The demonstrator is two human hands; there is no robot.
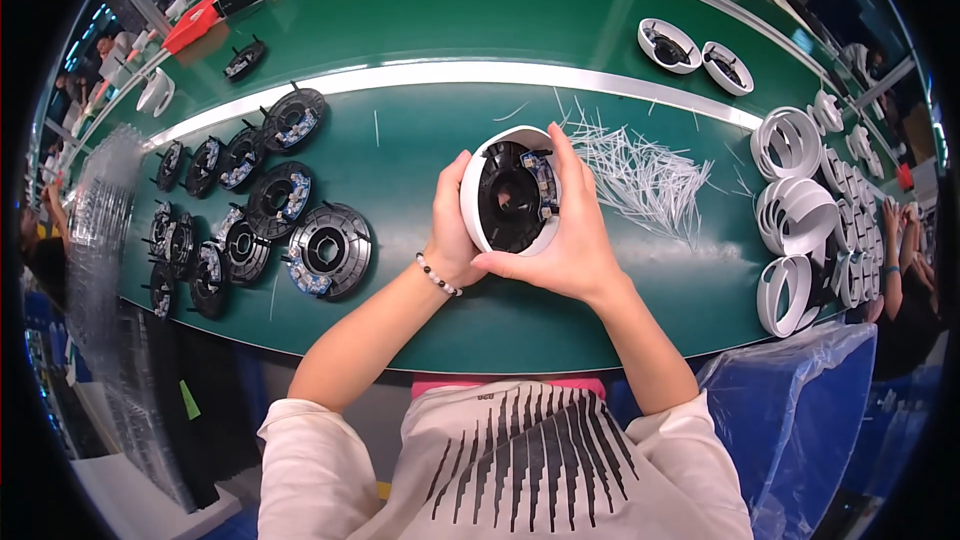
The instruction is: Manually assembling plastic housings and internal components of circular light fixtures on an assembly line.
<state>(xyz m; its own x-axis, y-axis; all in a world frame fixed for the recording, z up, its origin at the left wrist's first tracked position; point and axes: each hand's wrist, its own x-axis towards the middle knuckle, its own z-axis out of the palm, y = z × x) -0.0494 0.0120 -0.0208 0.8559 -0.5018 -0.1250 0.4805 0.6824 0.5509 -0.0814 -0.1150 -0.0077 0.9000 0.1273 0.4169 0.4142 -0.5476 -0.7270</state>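
Between both hands, above the green table, I hold a round white housing (477,202) with a black disc-shaped insert (503,215) inside it. A blue circuit board shows at the insert's right side, and its centre has a round opening. My left hand (452,215) wraps the housing's left side; a beaded bracelet (438,275) is on that wrist. My right hand (574,230) grips the right side, thumb along the lower rim and fingers reaching up. On the left of the table lie several black discs with blue circuit boards (328,250). Behind my right hand spreads a pile of thin white strips (650,180).
White rings (785,295) stand stacked at the right edge, beside more white parts. On the green belt (450,15) beyond the pale rail lie two filled white housings (670,46) and a black disc (244,59). A red tray (192,24) sits far left. Other people work around.
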